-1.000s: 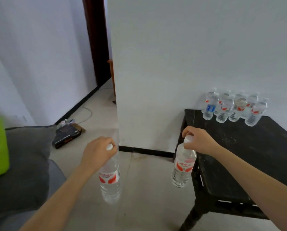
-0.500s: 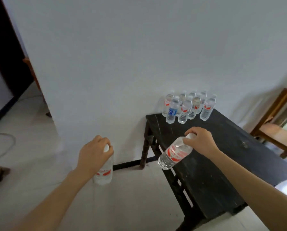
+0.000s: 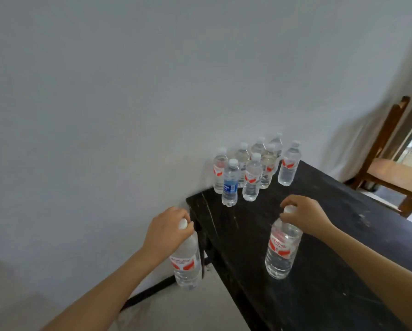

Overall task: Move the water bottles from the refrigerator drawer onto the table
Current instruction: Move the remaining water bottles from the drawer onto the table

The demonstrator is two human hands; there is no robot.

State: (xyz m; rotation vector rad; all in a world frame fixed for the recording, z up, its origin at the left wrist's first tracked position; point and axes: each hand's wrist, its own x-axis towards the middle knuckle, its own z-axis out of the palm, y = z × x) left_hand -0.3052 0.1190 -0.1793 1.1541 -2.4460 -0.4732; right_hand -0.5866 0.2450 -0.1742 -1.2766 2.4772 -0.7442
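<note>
Now left hand (image 3: 166, 231) grips left bottle (image 3: 185, 266), right hand (image 3: 304, 216) right bottle (image 3: 281, 252) — red labels unreadable.

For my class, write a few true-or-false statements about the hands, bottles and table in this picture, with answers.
1. The left hand and the right hand each grip a bottle by its cap. True.
2. The left hand's bottle hangs over the black table. False: it hangs beside the table's left edge, above the floor.
3. The right hand's bottle is over the table top. True.
4. Every bottle in the standing group has a red label. False: the blue-labelled bottle stands among them.
</note>
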